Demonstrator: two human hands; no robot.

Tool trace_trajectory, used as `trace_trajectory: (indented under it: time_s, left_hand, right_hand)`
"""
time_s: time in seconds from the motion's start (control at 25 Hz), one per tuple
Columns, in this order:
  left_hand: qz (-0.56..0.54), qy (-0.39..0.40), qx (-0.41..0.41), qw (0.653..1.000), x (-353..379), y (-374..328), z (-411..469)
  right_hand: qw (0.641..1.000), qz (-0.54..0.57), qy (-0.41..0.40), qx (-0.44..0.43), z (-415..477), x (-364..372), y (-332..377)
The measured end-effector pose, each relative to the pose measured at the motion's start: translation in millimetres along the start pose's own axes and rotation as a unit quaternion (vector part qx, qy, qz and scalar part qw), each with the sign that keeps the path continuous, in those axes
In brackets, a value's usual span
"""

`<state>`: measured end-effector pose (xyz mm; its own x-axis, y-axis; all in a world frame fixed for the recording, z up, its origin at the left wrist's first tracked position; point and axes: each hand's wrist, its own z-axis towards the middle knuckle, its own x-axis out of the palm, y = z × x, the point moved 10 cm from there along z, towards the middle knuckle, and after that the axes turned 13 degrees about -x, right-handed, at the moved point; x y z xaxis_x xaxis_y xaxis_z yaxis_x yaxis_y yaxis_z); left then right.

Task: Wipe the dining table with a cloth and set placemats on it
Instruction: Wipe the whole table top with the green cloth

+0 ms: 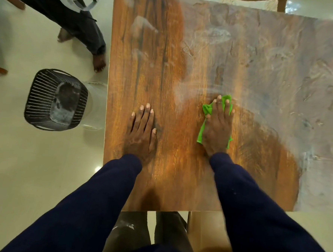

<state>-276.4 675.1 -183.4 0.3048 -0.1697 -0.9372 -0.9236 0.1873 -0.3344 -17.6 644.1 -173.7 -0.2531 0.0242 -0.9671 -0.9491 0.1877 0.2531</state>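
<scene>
Across mid-frame, the table [166, 48] shows clean wood at left, pale film [281, 84] at right. I brace with my left hand [142, 132], fingers flat and spread. My right hand [217, 129] presses the green cloth [207, 109] at centre with straight fingers; I'd sweep overlapping strokes rightward into the film, pressure even.

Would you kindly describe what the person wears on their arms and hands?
The left sleeve and right sleeve are long, dark navy and reach the wrists; the right one carries a few pale specks. The left hand and right hand are bare, without gloves.
</scene>
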Motion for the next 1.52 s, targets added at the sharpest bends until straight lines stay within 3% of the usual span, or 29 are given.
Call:
trace_trajectory:
  time_s: [0.08, 0.16, 0.28, 0.36, 0.4, 0.48, 0.64, 0.72, 0.8, 0.92, 1.04, 1.12, 1.2, 1.28, 1.36, 1.44, 1.52]
  left_hand:
    - [-0.005, -0.004, 0.0, 1.0, -1, -2, 1]
    - [-0.034, -0.005, 0.001, 0.999, -2, 2, 4]
    - [-0.079, 0.008, 0.01, 0.997, -3, 2, 6]
    - [-0.106, 0.012, 0.017, 0.994, -11, -2, 27]
    - [-0.11, 0.01, 0.03, 0.993, -15, -7, 45]
    - [-0.091, 0.008, 0.064, 0.994, -20, -16, 87]
    - [-0.029, 0.015, 0.093, 0.995, -10, -15, 116]
    - [-0.025, 0.016, 0.098, 0.995, -8, -17, 113]
    - [-0.012, 0.015, 0.098, 0.995, -11, -16, 113]
    - [-0.008, 0.014, 0.096, 0.995, -13, -17, 118]
    - [0.003, 0.016, 0.099, 0.995, -11, -16, 115]
    - [0.003, 0.022, 0.097, 0.995, -9, -17, 117]
    - [-0.004, 0.026, 0.085, 0.996, -9, -13, 120]
    - [-0.001, 0.027, 0.084, 0.996, -7, -11, 118]
    - [0.004, 0.017, 0.089, 0.996, -6, -12, 119]
    - [0.001, 0.017, 0.093, 0.996, -6, -13, 119]
    - [0.003, 0.013, 0.098, 0.995, -6, -13, 118]
  right_hand:
    - [0.998, 0.006, -0.024, 0.058, 16, 8, 36]
    - [0.999, 0.023, -0.034, 0.03, 11, 16, 75]
    - [0.988, 0.012, 0.038, -0.152, -43, 32, 117]
    - [0.955, 0.011, 0.09, -0.282, -79, 31, 113]
    - [0.948, 0.013, 0.097, -0.303, -86, 26, 95]
    - [0.963, 0.005, 0.084, -0.256, -78, 12, 37]
    - [1.0, -0.005, 0.016, 0.007, -18, -13, -63]
    - [0.99, -0.001, -0.036, 0.138, 20, -16, -61]
    - [0.983, 0.006, -0.053, 0.176, 54, -11, -27]
    - [0.995, 0.009, -0.056, 0.086, 93, 8, 45]
    - [0.996, 0.003, 0.007, -0.091, 76, 30, 109]
    - [0.973, 0.001, 0.063, -0.221, 42, 37, 119]
    - [0.956, 0.016, 0.084, -0.279, 15, 31, 94]
    - [0.973, 0.003, 0.05, -0.226, 15, 14, 42]
    - [0.993, -0.006, 0.012, -0.115, 44, 1, -2]
    - [1.0, -0.002, -0.014, 0.014, 77, -5, -12]
    - [0.996, 0.007, -0.037, 0.077, 102, -3, 10]
